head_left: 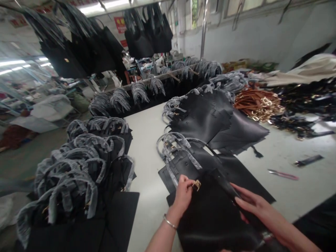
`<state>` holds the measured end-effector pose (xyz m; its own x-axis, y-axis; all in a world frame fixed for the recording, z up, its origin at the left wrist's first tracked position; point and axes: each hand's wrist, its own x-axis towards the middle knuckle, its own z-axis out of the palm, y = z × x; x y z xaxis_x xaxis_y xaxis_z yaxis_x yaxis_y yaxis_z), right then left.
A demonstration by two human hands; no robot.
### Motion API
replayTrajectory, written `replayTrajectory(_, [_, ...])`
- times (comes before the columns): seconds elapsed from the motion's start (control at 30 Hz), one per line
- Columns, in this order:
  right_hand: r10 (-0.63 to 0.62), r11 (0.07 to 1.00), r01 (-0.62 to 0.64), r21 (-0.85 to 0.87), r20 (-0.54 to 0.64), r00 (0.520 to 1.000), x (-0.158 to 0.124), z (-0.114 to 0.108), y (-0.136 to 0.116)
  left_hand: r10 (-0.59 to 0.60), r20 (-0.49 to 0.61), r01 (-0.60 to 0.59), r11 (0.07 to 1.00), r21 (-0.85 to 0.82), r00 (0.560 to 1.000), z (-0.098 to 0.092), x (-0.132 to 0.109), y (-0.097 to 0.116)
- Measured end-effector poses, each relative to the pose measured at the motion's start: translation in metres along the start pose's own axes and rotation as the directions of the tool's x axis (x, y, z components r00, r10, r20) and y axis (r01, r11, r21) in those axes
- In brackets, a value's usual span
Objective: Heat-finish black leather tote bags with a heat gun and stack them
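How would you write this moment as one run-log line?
left hand: pinching small gold metal clasp | right hand: holding black leather-like piece | white table: slim pink-handled tool

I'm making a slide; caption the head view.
Left hand pinching gold hardware, right hand on black material, beside piled bags with wrapped handles.

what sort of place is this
Probably a bag-making workshop: black bags hang from a rail, more bags with wrapped handles crowd the table, and brown straps lie piled beyond.
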<state>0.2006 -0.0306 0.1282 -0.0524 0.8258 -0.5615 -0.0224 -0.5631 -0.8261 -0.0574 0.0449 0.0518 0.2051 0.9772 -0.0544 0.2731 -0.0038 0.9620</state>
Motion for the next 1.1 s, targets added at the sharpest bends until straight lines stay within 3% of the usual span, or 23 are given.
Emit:
replayTrajectory(0.07, [0.028, 1.0, -0.028, -0.005, -0.021, 0.999, -0.002, -0.002, 0.009, -0.129, 0.051, 0.133, 0.988, -0.077, 0.99, 0.003, -0.016, -0.005])
replayTrajectory(0.17, [0.069, 0.998, -0.069, -0.003, -0.021, 0.997, -0.001, 0.001, 0.02, -0.36, 0.173, 0.398, 0.862, -0.314, 0.917, 0.01, -0.037, -0.017])
replayTrajectory(0.23, [0.095, 0.995, -0.095, -0.008, 0.002, 0.995, 0.0, 0.004, 0.024, -0.4, 0.203, 0.448, 0.768, -0.458, 0.894, 0.016, -0.047, -0.023])
replayTrajectory(0.37, [0.095, 0.994, -0.09, -0.065, 0.085, 0.992, 0.001, 0.013, 0.025, -0.419, 0.178, 0.437, 0.677, -0.592, 0.89, 0.027, -0.057, -0.031])
replayTrajectory(0.5, [0.112, 0.987, -0.096, -0.129, 0.118, 0.987, -0.002, 0.023, 0.022, -0.498, 0.019, 0.43, 0.728, -0.534, 0.867, 0.034, -0.059, -0.035])
replayTrajectory(0.63, [0.166, 0.981, -0.145, -0.127, 0.171, 0.971, -0.004, 0.031, 0.025, -0.457, -0.093, 0.325, 0.746, -0.582, 0.884, 0.037, -0.061, -0.036])
replayTrajectory(0.83, [0.206, 0.978, -0.185, -0.098, 0.293, 0.934, 0.001, 0.036, 0.027, -0.345, -0.016, 0.262, 0.742, -0.617, 0.939, 0.037, -0.065, -0.036])
replayTrajectory(1.1, [0.223, 0.974, -0.222, -0.035, 0.297, 0.929, 0.002, 0.039, 0.008, -0.323, 0.009, 0.258, 0.737, -0.624, 0.946, 0.033, -0.058, -0.023])
